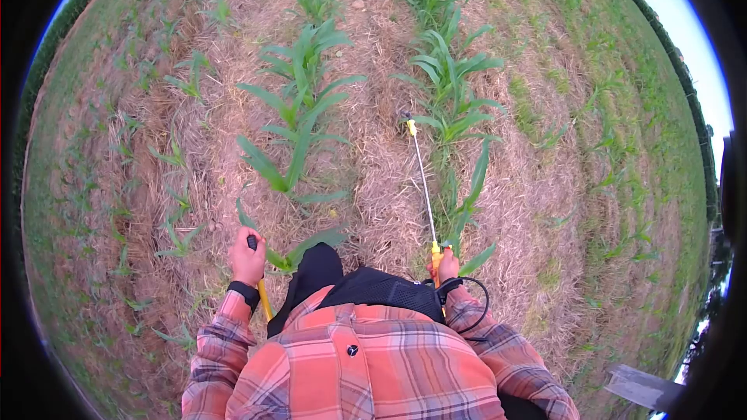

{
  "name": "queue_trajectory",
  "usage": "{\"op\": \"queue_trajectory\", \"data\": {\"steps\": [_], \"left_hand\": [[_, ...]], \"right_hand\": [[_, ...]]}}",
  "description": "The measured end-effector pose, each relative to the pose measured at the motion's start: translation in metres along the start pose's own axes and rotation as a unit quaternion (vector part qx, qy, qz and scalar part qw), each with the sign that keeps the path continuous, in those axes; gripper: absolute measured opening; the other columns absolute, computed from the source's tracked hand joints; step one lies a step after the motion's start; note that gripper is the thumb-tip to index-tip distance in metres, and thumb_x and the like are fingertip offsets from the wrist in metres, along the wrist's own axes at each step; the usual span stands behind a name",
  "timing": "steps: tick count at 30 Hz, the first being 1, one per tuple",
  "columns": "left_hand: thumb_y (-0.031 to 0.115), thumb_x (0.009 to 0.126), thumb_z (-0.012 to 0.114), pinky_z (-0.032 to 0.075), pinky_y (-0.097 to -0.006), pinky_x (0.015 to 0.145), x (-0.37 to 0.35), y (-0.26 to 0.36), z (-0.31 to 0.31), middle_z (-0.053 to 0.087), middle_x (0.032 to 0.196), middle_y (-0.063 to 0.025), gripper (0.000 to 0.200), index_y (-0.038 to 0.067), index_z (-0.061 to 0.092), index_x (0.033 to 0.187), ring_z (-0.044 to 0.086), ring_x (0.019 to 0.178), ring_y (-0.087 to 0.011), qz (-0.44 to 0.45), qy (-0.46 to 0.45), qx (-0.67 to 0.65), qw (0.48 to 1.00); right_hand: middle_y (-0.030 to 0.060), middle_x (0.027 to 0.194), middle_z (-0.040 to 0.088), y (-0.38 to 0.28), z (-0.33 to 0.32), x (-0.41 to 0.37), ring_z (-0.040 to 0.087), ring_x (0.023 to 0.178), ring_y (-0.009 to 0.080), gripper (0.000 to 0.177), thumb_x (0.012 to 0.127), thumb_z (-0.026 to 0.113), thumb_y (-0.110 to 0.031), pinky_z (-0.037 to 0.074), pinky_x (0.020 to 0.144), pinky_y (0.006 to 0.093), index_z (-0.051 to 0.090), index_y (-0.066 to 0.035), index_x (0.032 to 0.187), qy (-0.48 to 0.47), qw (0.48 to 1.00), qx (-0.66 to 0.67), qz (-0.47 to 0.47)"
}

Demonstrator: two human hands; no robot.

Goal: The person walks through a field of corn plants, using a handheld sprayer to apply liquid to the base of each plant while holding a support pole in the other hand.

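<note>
My left hand is closed around the black grip of a yellow lever that runs back beside my hip. On the other side, my right hand is wrapped round the yellow handle of a sprayer wand. Its thin metal tube points forward and slightly left, ending in a yellow nozzle beside the leaves of the right corn row. A black hose loops near my right wrist. Closest to my left hand are low leaves of the left corn row.
Dry straw covers the strip of ground between the two corn rows. More rows of young plants stretch to the left, and green growth covers the right. A flat grey bar juts in at the lower right.
</note>
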State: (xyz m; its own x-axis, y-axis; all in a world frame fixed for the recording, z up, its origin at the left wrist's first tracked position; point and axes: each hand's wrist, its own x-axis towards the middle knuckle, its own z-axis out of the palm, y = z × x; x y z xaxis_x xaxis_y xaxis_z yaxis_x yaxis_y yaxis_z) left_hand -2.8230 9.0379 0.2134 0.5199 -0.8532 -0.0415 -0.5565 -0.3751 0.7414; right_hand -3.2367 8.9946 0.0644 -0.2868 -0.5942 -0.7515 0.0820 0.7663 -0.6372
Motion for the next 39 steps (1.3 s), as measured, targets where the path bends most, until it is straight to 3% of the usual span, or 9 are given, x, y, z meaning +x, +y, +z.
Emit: {"op": "queue_trajectory", "data": {"steps": [3,6,11,14,18,20,23,30,39], "left_hand": [[0.005,0.069,0.055,0.038,-0.0282,0.05,0.014,0.003,0.007,0.048,0.056,-0.0059,0.01,0.005,0.046,0.073,0.048,0.052,-0.0148,0.016,0.007,0.01,1.0],[0.006,0.069,0.055,0.039,-0.0281,0.05,0.039,0.007,0.014,0.048,0.056,-0.0057,0.01,0.005,0.046,0.073,0.048,0.052,-0.0148,-0.023,-0.028,-0.006,0.999],[0.006,0.069,0.055,0.039,-0.0271,0.05,0.098,0.014,0.026,0.048,0.056,-0.005,0.01,0.004,0.045,0.073,0.047,0.051,-0.0137,0.012,-0.05,-0.02,0.998],[0.005,0.069,0.055,0.038,-0.0261,0.05,0.132,0.017,0.022,0.047,0.056,-0.0048,0.01,0.004,0.045,0.072,0.046,0.051,-0.0127,-0.029,-0.075,-0.066,0.995],[0.005,0.069,0.055,0.037,-0.0257,0.048,0.179,0.004,0.016,0.047,0.055,-0.0042,0.01,0.004,0.045,0.071,0.045,0.05,-0.012,0.004,-0.062,-0.07,0.996],[0.004,0.068,0.055,0.037,-0.0259,0.047,0.198,0.003,0.011,0.046,0.055,-0.0043,0.011,0.004,0.045,0.071,0.045,0.049,-0.0117,0.012,-0.046,-0.071,0.996],[0.004,0.069,0.055,0.036,-0.0264,0.047,0.229,0.007,0.0,0.046,0.056,-0.0048,0.01,0.004,0.045,0.072,0.045,0.05,-0.0122,-0.009,-0.068,-0.066,0.995],[0.004,0.069,0.054,0.036,-0.0256,0.048,0.273,0.008,-0.003,0.046,0.057,-0.0053,0.01,0.004,0.045,0.072,0.045,0.051,-0.0119,-0.014,-0.064,-0.075,0.995],[0.001,0.069,0.053,0.036,-0.0234,0.049,0.302,0.012,0.001,0.045,0.057,-0.0026,0.009,0.004,0.044,0.072,0.044,0.053,-0.0095,-0.01,-0.019,-0.115,0.993]], "right_hand": [[0.0138,0.045,0.05,-0.005,0.002,0.006,0.04,0.028,0.017,0.049,0.082,0.027,-0.041,0.031,0.026,0.029,0.049,0.001,0.07,0.022,1.0,-0.008,0.008],[0.0142,0.045,0.05,-0.012,0.006,0.012,0.04,0.027,0.0172,0.051,0.082,0.027,-0.042,0.031,0.026,0.0291,0.049,0.002,0.068,0.041,0.999,0.012,0.03],[0.0152,0.044,0.05,-0.034,0.02,0.024,0.04,0.027,0.0187,0.052,0.082,0.025,-0.042,0.032,0.026,0.0306,0.048,0.002,0.066,0.055,0.998,-0.017,0.035],[0.0162,0.044,0.049,-0.055,0.04,0.028,0.041,0.027,0.0196,0.051,0.082,0.025,-0.04,0.032,0.027,0.0313,0.048,0.002,0.065,0.1,0.993,0.003,0.055],[0.0171,0.044,0.049,-0.084,0.07,0.039,0.042,0.028,0.0203,0.051,0.081,0.025,-0.038,0.032,0.027,0.031,0.049,0.004,0.065,0.096,0.994,-0.021,0.048],[0.012,0.045,0.049,-0.1,0.087,0.043,0.039,0.028,0.0183,0.054,0.083,0.02,-0.044,0.031,0.026,0.0298,0.048,-0.001,0.066,0.097,0.992,-0.049,0.06],[0.0156,0.043,0.049,-0.128,0.117,0.042,0.043,0.028,0.0198,0.052,0.081,0.026,-0.04,0.032,0.026,0.0306,0.049,0.003,0.063,0.115,0.992,-0.019,0.043],[0.0151,0.044,0.048,-0.162,0.156,0.06,0.04,0.026,0.0184,0.053,0.083,0.025,-0.042,0.03,0.024,0.0284,0.047,0.003,0.065,0.074,0.997,0.005,0.012],[0.012,0.046,0.049,-0.225,0.19,0.092,0.04,0.029,0.0174,0.053,0.083,0.023,-0.043,0.031,0.028,0.0288,0.049,0.0,0.065,0.064,0.994,-0.088,0.02]]}}
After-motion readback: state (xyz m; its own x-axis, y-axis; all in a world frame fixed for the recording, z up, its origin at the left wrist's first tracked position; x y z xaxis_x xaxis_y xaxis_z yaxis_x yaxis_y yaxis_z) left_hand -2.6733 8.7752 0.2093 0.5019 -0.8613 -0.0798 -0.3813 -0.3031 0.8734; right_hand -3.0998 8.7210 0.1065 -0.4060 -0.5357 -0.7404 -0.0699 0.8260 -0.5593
